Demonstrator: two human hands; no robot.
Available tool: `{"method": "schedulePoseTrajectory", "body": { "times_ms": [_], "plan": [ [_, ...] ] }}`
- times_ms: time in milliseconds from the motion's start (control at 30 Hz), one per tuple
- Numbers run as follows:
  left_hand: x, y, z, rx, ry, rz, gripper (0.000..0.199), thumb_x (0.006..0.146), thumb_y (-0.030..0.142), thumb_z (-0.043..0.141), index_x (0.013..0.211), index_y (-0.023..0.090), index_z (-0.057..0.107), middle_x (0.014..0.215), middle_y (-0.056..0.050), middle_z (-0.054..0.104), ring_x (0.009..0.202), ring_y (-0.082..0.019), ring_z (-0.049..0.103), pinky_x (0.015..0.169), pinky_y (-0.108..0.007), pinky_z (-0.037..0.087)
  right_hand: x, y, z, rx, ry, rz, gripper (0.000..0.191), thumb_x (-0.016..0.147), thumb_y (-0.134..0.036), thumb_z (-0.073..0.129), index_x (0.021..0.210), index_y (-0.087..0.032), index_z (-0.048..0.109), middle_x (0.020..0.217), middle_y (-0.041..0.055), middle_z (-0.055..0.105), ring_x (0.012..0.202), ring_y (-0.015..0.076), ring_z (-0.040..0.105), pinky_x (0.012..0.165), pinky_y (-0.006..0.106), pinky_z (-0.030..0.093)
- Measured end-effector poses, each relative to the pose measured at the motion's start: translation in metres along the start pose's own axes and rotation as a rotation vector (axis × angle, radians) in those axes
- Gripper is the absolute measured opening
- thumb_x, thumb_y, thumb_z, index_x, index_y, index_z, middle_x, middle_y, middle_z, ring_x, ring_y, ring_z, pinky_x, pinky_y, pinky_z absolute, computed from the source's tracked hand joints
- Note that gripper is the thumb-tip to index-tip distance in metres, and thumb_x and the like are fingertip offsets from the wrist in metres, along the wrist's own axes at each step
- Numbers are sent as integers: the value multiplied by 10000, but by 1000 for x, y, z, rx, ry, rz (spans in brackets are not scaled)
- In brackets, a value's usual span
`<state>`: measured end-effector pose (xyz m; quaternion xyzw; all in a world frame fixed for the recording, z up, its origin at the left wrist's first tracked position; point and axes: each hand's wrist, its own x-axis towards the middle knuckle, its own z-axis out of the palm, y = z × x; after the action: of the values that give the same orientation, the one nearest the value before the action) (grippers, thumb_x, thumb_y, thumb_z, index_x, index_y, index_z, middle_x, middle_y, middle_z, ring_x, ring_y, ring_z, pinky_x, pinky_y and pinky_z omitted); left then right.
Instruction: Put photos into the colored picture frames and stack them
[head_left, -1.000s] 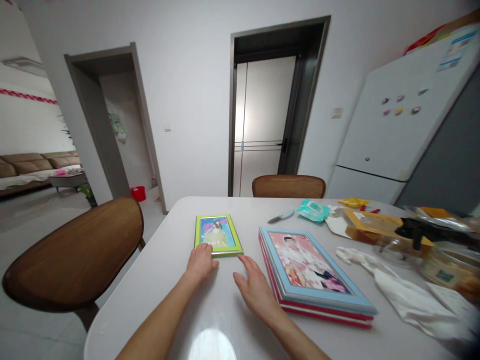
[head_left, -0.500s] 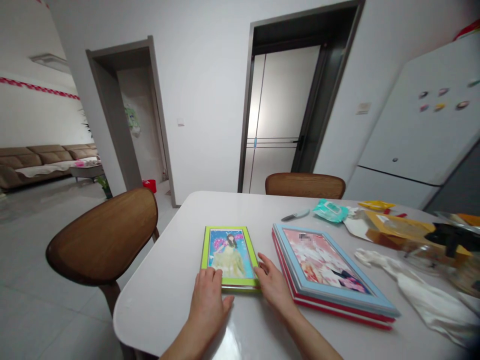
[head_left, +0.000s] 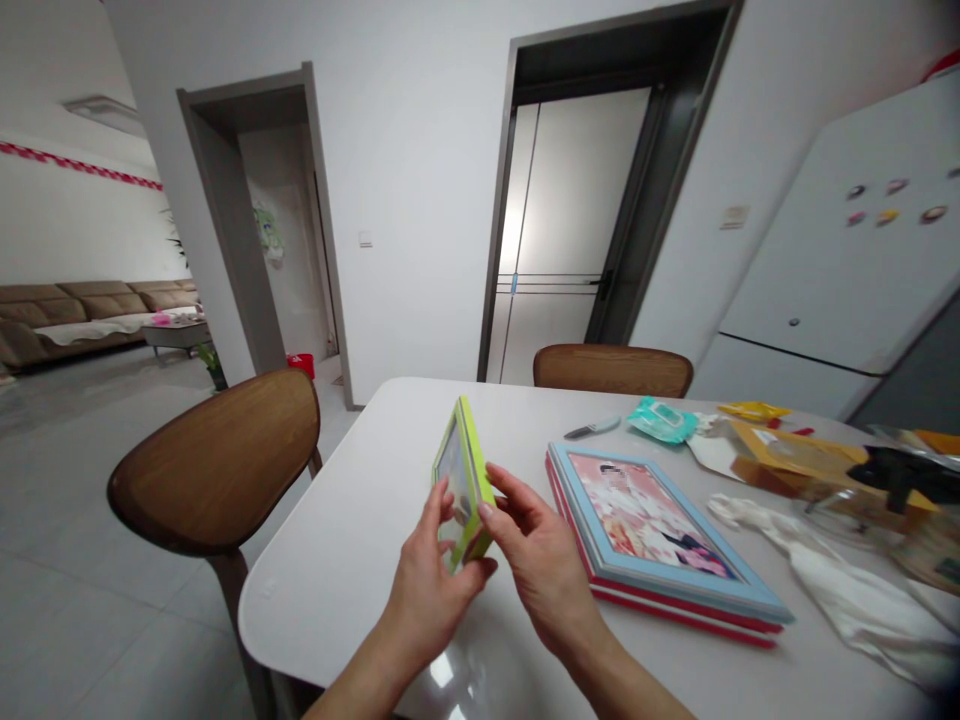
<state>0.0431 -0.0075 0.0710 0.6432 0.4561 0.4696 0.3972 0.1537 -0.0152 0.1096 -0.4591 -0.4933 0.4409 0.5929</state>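
A small green picture frame stands tilted on edge above the white table, its picture side turned to the left. My left hand is closed around its near lower part, thumb at the bottom edge and fingers on the picture side. With thumb and fingertips, my right hand grips the right-hand edge. Just right of that hand lies a larger light-blue picture frame, flat on top of a red frame.
Beyond the frames lie a knife and a teal wipes pack. A white cloth, a yellow envelope and a clear container crowd the right. Wooden chairs stand at the left and far side.
The green frame was lying flat, face up, with both hands at its near edge. Now it is lifted and turned up on its side, held between both hands.
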Motion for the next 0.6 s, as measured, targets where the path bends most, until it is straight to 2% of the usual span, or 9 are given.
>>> {"method": "schedulePoseTrajectory", "body": {
  "times_ms": [67,167,300,433,600],
  "plan": [
    [-2,10,-9,-103,54,29,767,650,208,580,1279,236,143,1222,-83,428,1081,-202,450,831,-317,453,-5,0,8,-26,-113,-57,462,721,-341,506,1135,-145,449,971,84,609,784,158,589,728,308,476],
    [-6,17,-25,-147,139,70,742,684,217,539,1284,270,105,1240,-74,411,1029,-192,499,789,-300,484,-5,8,15,-133,-231,-178,373,760,-311,451,1098,-162,495,1001,76,595,850,157,568,773,312,453],
    [-13,8,-42,-63,224,42,648,690,213,488,1268,234,196,1263,-56,399,1028,-182,503,786,-244,482,4,36,13,-510,-170,-287,320,717,-257,479,1007,-158,572,1092,103,544,1007,202,489,884,375,373],
    [-21,-14,-55,7,280,-79,642,652,252,462,1246,145,245,1250,-60,429,1078,-194,463,848,-246,442,11,71,-3,-823,-125,-271,329,699,-229,483,997,-140,589,1112,128,523,1027,219,466,907,375,345],
    [-34,-41,-58,30,186,-227,679,610,281,459,1235,91,272,1224,-85,460,1069,-199,473,903,-283,395,6,92,-25,-951,-169,-227,322,735,-257,457,1006,-147,590,1107,119,524,1025,217,457,907,366,341]
  ]
}}
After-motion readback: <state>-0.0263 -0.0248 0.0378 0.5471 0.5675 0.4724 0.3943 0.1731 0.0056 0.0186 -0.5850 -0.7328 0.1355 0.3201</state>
